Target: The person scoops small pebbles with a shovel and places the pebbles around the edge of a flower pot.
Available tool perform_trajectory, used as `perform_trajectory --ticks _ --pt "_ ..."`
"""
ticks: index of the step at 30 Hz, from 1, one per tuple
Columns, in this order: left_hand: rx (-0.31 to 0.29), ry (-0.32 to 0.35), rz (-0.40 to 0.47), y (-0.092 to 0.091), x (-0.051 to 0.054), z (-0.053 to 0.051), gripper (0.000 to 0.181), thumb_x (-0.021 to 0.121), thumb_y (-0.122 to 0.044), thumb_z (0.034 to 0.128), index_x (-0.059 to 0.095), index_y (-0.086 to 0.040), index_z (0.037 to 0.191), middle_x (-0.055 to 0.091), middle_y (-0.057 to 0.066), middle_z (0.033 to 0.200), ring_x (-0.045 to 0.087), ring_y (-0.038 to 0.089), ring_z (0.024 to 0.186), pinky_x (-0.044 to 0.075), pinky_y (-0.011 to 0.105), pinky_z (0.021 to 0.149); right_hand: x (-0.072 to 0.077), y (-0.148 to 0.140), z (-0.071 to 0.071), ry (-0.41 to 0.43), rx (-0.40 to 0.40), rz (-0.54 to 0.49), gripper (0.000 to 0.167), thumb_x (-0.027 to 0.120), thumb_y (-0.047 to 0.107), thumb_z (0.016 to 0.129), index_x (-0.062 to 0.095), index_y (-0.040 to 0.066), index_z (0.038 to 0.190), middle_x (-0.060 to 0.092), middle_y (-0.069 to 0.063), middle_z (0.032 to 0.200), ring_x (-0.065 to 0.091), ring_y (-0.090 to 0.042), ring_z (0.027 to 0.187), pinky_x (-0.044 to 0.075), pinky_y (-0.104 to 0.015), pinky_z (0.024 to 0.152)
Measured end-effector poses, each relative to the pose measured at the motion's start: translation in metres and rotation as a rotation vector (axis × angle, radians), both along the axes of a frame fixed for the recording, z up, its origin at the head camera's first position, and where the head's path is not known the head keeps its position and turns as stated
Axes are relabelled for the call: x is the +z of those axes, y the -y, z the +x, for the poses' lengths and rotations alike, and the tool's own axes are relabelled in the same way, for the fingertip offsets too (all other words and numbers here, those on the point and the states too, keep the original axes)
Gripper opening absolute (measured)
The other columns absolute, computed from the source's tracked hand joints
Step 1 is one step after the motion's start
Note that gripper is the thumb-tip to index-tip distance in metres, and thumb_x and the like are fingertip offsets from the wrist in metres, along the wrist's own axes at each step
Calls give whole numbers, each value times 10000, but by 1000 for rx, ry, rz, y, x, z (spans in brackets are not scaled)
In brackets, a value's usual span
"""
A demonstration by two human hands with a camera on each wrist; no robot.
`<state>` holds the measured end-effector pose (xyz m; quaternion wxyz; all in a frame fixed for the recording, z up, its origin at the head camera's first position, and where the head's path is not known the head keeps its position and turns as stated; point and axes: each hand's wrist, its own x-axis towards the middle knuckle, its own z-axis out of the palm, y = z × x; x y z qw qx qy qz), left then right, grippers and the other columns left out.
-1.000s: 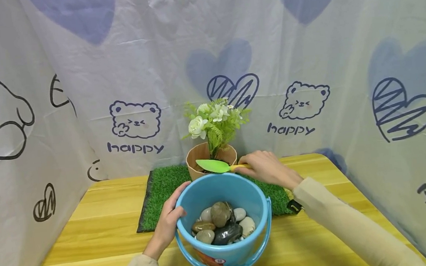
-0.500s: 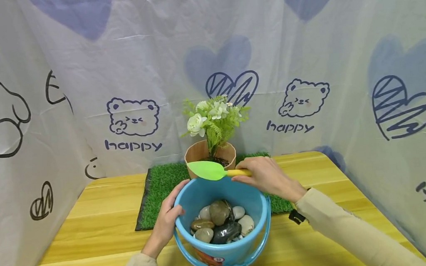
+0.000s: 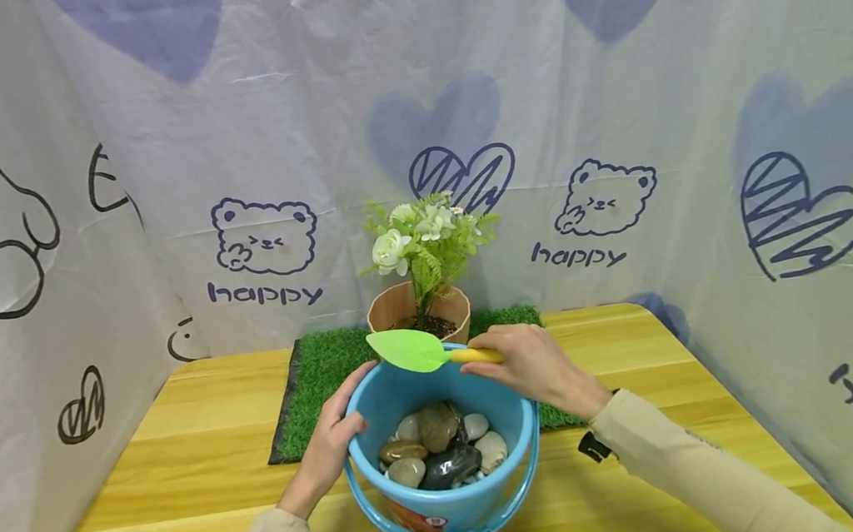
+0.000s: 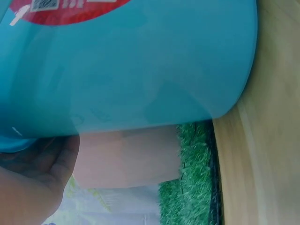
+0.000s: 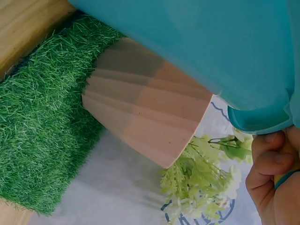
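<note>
A blue bucket point(image 3: 483, 508) stands on the wooden table in the head view, its handle hanging down at the front. Several smooth stones point(image 3: 439, 428), grey, brown, white and black, lie inside it. My left hand point(image 3: 327, 441) grips the bucket's left rim, thumb over the edge. My right hand point(image 3: 532, 366) holds a small garden trowel point(image 3: 406, 351) by its yellow handle. The trowel's green blade points left, above the bucket's far rim and just in front of the flower pot. In the right wrist view the fingers point(image 5: 265, 171) curl close beside the bucket's rim.
Behind the bucket stands a peach pot point(image 5: 154, 103) with dark soil and white flowers point(image 3: 434, 224). Its base is on a green artificial grass mat point(image 3: 322, 366). White printed curtains point(image 3: 259, 145) enclose the table point(image 3: 163, 454) at the back and both sides.
The trowel has moved left and nearer to me, its blade turning to show more of its face. My right hand moved with it. The left hand keeps its grip on the rim.
</note>
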<state>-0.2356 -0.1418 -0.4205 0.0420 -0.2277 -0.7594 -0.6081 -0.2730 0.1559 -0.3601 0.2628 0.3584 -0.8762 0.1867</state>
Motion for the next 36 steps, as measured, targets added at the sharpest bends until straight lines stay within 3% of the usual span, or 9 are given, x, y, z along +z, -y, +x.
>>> perform_trajectory --ticks 6,17,36 --pt "-8 21 0 4 0 1 726 426 -52 831 337 -234 1528 393 179 1523 469 459 1308 516 524 920 -2 2 0 -14 -6 -30 204 762 341 827 777 173 940 664 64 752 489 2 562 409 -171 524" --pt "3 -84 -70 7 -1 5 707 443 -66 856 322 -197 1539 407 193 1514 499 453 1284 530 495 907 -5 3 1 -5 -45 -58 272 753 371 827 782 151 983 656 51 736 461 -8 553 382 -183 528" --pt "67 -179 -118 2 -2 2 699 429 -45 816 392 -127 1509 498 190 1448 584 405 1203 547 386 861 -6 -1 0 20 -17 -64 211 740 340 850 781 164 958 625 76 728 450 -1 553 388 -173 521"
